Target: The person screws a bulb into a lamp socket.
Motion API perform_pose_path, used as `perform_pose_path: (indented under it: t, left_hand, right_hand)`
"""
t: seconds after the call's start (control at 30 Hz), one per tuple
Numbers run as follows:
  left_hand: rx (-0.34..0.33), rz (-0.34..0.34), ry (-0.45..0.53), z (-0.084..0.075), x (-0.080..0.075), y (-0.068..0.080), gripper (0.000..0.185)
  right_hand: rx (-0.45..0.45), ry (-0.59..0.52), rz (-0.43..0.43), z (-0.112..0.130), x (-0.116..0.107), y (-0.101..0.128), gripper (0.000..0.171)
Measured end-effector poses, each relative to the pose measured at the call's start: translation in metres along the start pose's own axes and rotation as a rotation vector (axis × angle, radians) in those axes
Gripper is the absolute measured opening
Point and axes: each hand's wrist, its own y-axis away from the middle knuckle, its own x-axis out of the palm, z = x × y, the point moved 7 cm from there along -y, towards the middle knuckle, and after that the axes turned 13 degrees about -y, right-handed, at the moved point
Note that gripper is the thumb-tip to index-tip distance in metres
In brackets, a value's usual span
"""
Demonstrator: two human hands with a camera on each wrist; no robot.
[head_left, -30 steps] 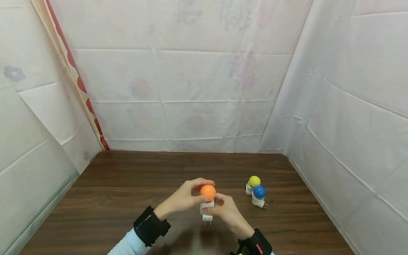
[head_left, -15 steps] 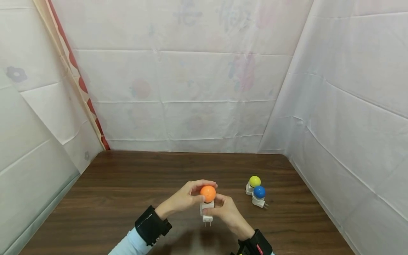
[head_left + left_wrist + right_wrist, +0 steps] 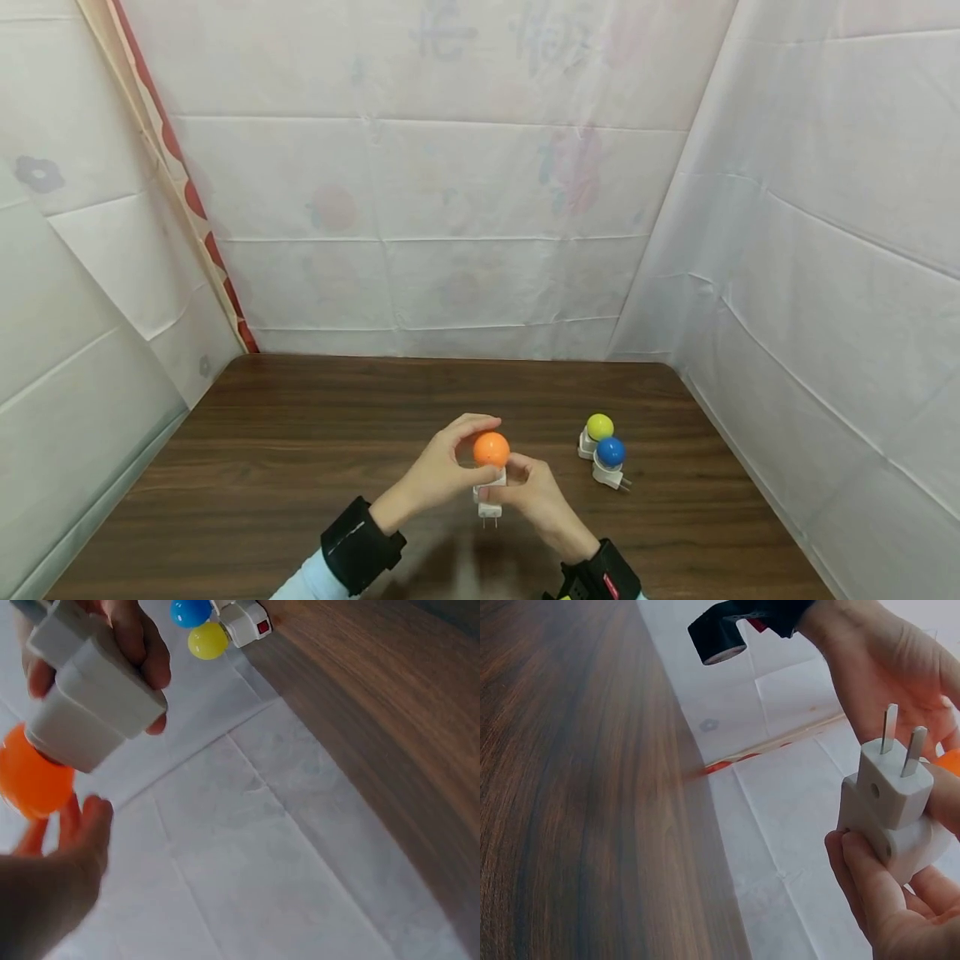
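Note:
In the head view, an orange light bulb sits on a white plug-in lamp socket, above the brown table. My left hand curves round the bulb, thumb on the near side and fingers over the far side. From the right, my right hand pinches the socket between thumb and fingers. Two metal prongs stick out of the socket's plug end in the right wrist view. The left wrist view shows the socket tilted, with the orange bulb at its end and left fingertips beside it.
Right of the hands, a yellow bulb and a blue bulb stand close together on the wooden table, each in a white plug socket. White cloth hangs behind and along both sides.
My left hand has shifted slightly, its wrist turning and its fingertips drawing back over the orange bulb. Bulb and socket have risen a little in the head view. The right hand keeps its hold.

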Motion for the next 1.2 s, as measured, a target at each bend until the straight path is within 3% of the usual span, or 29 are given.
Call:
perform_pose_path:
  t: [0.23, 0.37, 0.47, 0.63, 0.93, 1.2]
  left_hand:
    - [-0.020, -0.181, -0.310, -0.009, 0.001, 0.004, 0.058]
    - [-0.002, -0.243, -0.352, -0.013, 0.001, 0.006, 0.053]
    - [0.010, -0.245, -0.351, -0.014, 0.000, 0.005, 0.051]
    - [0.007, -0.167, -0.292, -0.008, 0.002, 0.003, 0.050]
    - [0.023, 0.053, -0.092, 0.001, 0.005, -0.002, 0.048]
    - [0.101, 0.164, 0.019, 0.004, 0.007, -0.005, 0.047]
  right_hand:
    - [-0.005, 0.026, -0.025, 0.000, -0.001, 0.001, 0.039]
    - [-0.009, 0.039, -0.034, 0.001, -0.001, 0.000, 0.040]
    - [-0.009, 0.035, -0.034, 0.001, 0.000, 0.000, 0.040]
    - [-0.005, 0.017, -0.023, -0.001, -0.001, -0.001, 0.040]
    - [0.010, 0.001, -0.007, 0.000, 0.001, 0.003, 0.040]
    - [0.022, -0.025, 0.014, -0.001, 0.001, 0.005, 0.041]
